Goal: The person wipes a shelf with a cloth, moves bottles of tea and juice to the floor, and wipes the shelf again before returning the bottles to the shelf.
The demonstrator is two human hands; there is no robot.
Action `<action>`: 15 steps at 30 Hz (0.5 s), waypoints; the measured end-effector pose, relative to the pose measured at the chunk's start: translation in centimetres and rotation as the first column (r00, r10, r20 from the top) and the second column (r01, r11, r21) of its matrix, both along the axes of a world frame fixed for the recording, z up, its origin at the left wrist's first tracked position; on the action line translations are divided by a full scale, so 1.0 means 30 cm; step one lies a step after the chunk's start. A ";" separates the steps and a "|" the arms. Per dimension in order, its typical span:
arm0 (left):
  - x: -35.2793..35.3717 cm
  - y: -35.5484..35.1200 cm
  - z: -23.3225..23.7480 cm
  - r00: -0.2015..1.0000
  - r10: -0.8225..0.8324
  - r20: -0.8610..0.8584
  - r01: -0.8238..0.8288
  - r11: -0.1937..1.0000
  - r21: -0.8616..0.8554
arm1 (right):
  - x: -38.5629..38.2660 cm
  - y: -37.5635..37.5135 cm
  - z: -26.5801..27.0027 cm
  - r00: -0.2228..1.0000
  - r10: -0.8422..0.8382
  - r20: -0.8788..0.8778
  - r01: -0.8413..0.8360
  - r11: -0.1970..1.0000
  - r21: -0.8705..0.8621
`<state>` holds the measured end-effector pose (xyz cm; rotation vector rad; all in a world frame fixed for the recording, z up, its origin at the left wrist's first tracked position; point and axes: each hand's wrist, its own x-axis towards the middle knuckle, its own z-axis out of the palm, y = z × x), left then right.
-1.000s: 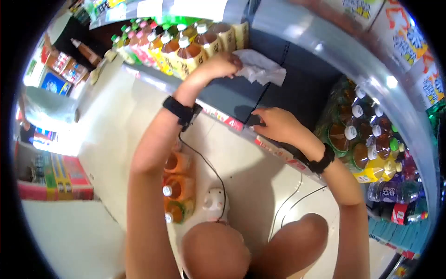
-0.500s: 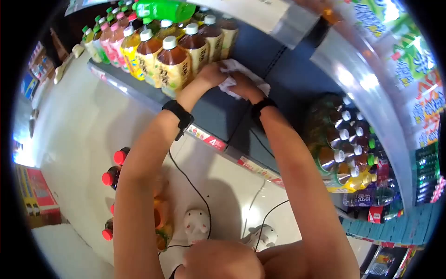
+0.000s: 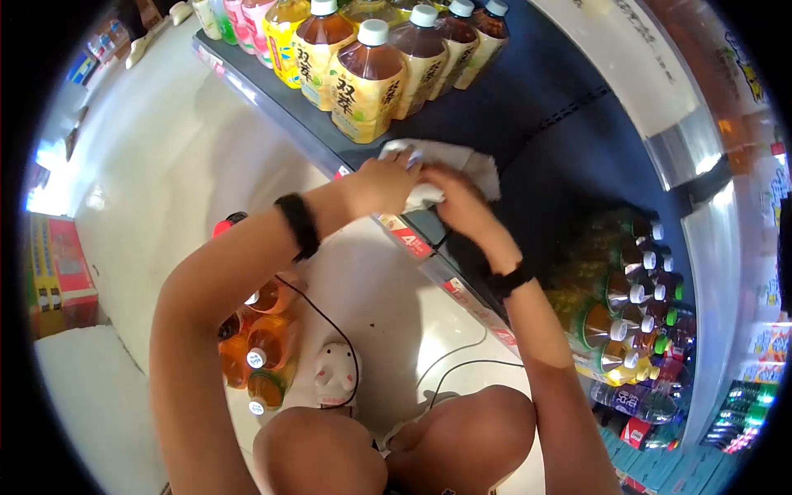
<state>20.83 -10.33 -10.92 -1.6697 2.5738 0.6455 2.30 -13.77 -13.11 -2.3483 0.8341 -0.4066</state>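
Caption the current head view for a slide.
Left hand and right hand on a white cloth at a dark shelf, beside bottled drinks.

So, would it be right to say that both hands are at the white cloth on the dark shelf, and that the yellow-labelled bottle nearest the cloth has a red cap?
Not quite: the head view shows that the cap on that yellow-labelled bottle is white, not red. The left hand and right hand are both at the white cloth on the dark shelf.
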 end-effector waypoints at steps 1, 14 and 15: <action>-0.029 -0.077 -0.018 0.999 -0.010 0.046 0.009 0.999 0.031 | -0.013 -0.052 -0.022 0.998 -0.064 0.003 0.063 0.994 0.084; -0.356 -0.685 -0.245 0.921 0.240 -0.306 -0.281 0.954 -0.099 | -0.296 -0.676 -0.346 0.919 -0.328 0.221 0.319 0.945 0.075; -0.353 -0.674 -0.206 0.910 0.248 -0.333 -0.270 0.963 -0.020 | -0.304 -0.659 -0.361 0.906 -0.338 0.254 0.332 0.941 0.067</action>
